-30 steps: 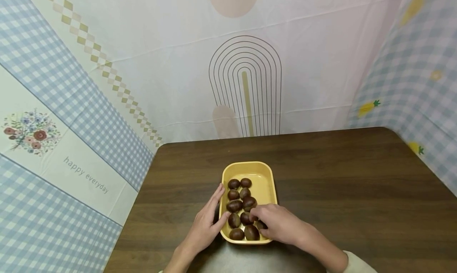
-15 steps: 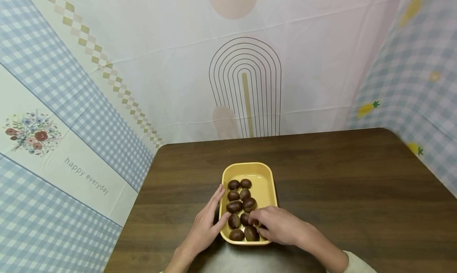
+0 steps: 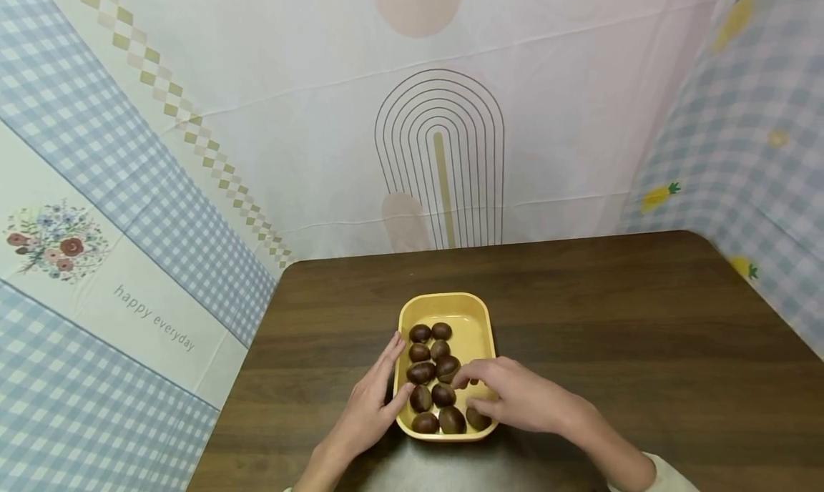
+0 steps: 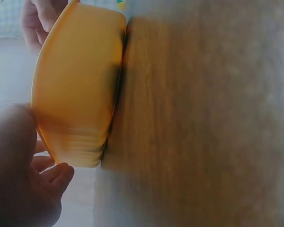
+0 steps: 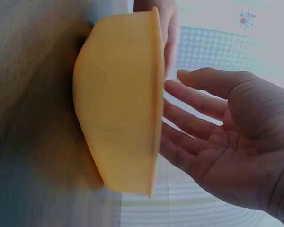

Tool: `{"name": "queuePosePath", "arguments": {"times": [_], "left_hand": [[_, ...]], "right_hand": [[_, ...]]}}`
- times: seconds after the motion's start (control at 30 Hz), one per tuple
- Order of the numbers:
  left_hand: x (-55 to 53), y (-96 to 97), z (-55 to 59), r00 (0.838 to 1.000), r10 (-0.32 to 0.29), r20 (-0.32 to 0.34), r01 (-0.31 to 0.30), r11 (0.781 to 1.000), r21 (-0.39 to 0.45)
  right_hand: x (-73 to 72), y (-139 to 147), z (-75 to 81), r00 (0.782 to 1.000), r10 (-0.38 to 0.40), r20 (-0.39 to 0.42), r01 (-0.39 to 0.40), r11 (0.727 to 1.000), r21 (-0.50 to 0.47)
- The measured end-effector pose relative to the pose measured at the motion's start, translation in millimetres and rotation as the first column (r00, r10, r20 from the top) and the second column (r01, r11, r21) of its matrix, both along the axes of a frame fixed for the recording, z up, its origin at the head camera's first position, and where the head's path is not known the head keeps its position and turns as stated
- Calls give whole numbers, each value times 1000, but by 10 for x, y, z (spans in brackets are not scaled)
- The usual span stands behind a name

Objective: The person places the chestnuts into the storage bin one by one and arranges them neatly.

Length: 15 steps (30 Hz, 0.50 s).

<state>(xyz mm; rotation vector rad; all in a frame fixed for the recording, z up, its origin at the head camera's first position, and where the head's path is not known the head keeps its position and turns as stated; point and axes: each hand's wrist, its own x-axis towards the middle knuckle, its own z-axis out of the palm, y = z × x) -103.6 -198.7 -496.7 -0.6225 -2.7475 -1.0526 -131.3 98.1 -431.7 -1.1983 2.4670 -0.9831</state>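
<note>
A yellow rectangular tray (image 3: 475, 335) holds several brown chestnuts (image 3: 453, 420), lined up in two columns along its left side. One more chestnut (image 3: 478, 419) lies in the near right corner, partly under the right thumb. My left hand (image 3: 370, 406) rests along the tray's left rim, fingers extended and thumb over the edge. Over the tray's right side, my right hand (image 3: 515, 399) has its thumb and fingers spread apart with nothing between them. In the right wrist view that hand (image 5: 227, 127) reaches over the rim of the tray (image 5: 123, 99), whose wall hides the chestnuts.
The tray stands on a dark wooden table (image 3: 611, 320), near its front edge. A pale patterned cloth (image 3: 309, 134) hangs behind the table, with blue checked cloth (image 3: 740, 177) at the right and more at the left.
My right hand has let go of the chestnut in the near right corner, spread its fingers and lifted slightly to the right. The left hand has stayed at the rim.
</note>
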Motion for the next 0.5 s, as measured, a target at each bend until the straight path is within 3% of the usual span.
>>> {"name": "queuePosePath", "arguments": {"times": [0.17,0.4,0.5], "left_hand": [[6,-10,46,1000,-2,-3,2,999,-39],[14,-67,122,994,-22,107,30,997,-70],[5,-92,122,995,-16,94,23,997,-75]], "right_hand": [[29,168,51,997,-53,-47,52,998,-22],[81,456,25,981,-128,-145,122,991,-52],[95,606,9,972,-160,-169,153,987,-55]]}}
